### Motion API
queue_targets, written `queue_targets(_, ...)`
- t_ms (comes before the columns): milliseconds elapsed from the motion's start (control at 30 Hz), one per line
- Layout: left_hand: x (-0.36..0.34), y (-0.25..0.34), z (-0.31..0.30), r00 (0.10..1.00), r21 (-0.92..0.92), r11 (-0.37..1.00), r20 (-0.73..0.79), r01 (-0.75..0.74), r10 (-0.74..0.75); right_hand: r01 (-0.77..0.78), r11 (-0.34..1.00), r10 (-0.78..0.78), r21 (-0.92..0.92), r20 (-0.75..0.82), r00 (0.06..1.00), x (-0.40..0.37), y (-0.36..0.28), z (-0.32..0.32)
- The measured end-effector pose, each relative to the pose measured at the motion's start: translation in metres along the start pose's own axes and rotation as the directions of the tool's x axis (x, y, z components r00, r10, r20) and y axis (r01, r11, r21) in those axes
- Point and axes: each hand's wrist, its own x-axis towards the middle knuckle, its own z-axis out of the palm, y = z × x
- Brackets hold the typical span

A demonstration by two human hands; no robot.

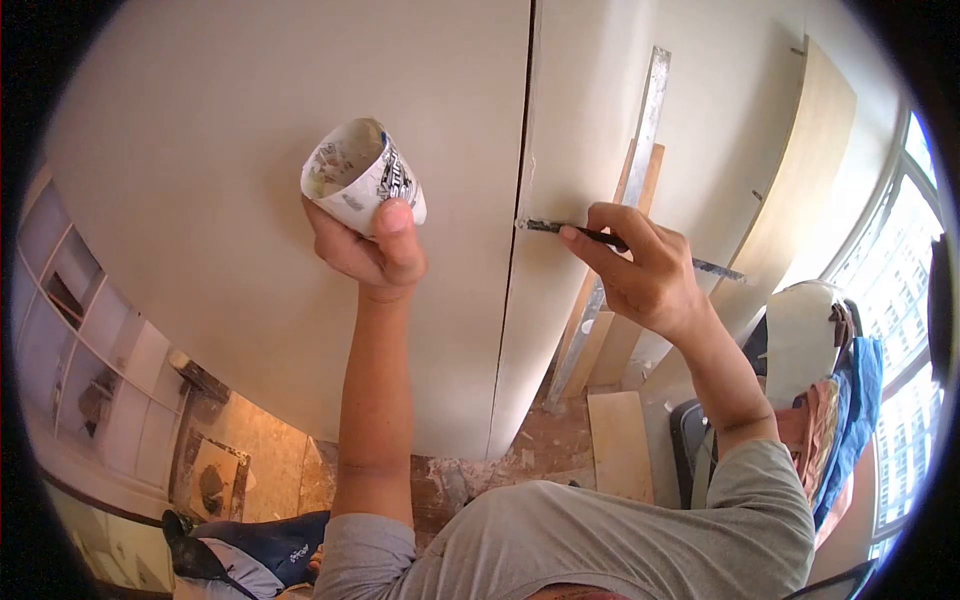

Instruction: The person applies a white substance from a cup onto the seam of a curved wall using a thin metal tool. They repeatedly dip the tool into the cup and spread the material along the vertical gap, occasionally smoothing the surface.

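Observation:
A white cup point(350, 185) with black lettering, its inside smeared with pale residue, is held tilted in my left hand point(375, 245), in front of a large off-white panel point(440, 120). A narrow dark gap point(518, 180) runs down this surface. My right hand point(645, 265) pinches a thin dark tool point(585, 232) between thumb and fingers. The tool's whitish tip is at the edge of the gap. Part of the tool is hidden behind the fingers, and a metal end extends past the hand on the right.
Behind my right hand, a long metal straightedge point(650, 120) and wooden strips lean upright. A wooden board point(800, 150) leans at the right, near a window point(900, 270). Clothes point(850, 420) hang over something at the lower right. White shelving point(90, 350) stands at the left.

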Motion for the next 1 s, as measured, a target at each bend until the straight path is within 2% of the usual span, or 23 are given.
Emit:
queue_targets(67,-0.001,-0.001,-0.002,1.0,0.006,1.0,0.014,0.005,-0.005,-0.003,1.0,0.003,0.014,0.033,0.999,-0.004,0.0,0.0)
queue_targets(167,-0.002,0.0,-0.001,0.999,-0.006,1.0,0.033,0.004,-0.003,-0.012,1.0,0.012,0.025,-0.009,1.0,-0.007,-0.001,0.0)
queue_targets(267,-0.003,0.005,0.003,1.0,0.011,1.0,-0.01,0.009,-0.009,-0.056,0.998,0.057,0.024,-0.029,0.998,-0.002,-0.001,-0.003)
queue_targets(467,0.0,0.002,0.002,1.0,0.001,1.0,-0.017,0.006,-0.006,-0.008,0.999,0.008,0.041,0.014,1.0,-0.01,0.002,0.006)
queue_targets(633,-0.001,0.001,0.001,1.0,0.016,0.999,-0.002,-0.028,0.028,-0.069,0.997,0.07,0.033,-0.031,0.997,-0.004,0.002,0.002)
queue_targets(733,-0.002,0.0,-0.001,1.0,0.013,1.0,0.021,-0.012,0.012,-0.028,0.998,0.027,0.06,0.018,0.999,-0.01,0.002,0.009)
queue_targets(1000,-0.002,0.003,0.003,1.0,0.009,1.0,-0.002,-0.016,0.016,-0.067,0.994,0.069,0.082,-0.022,0.997,-0.005,0.001,0.001)
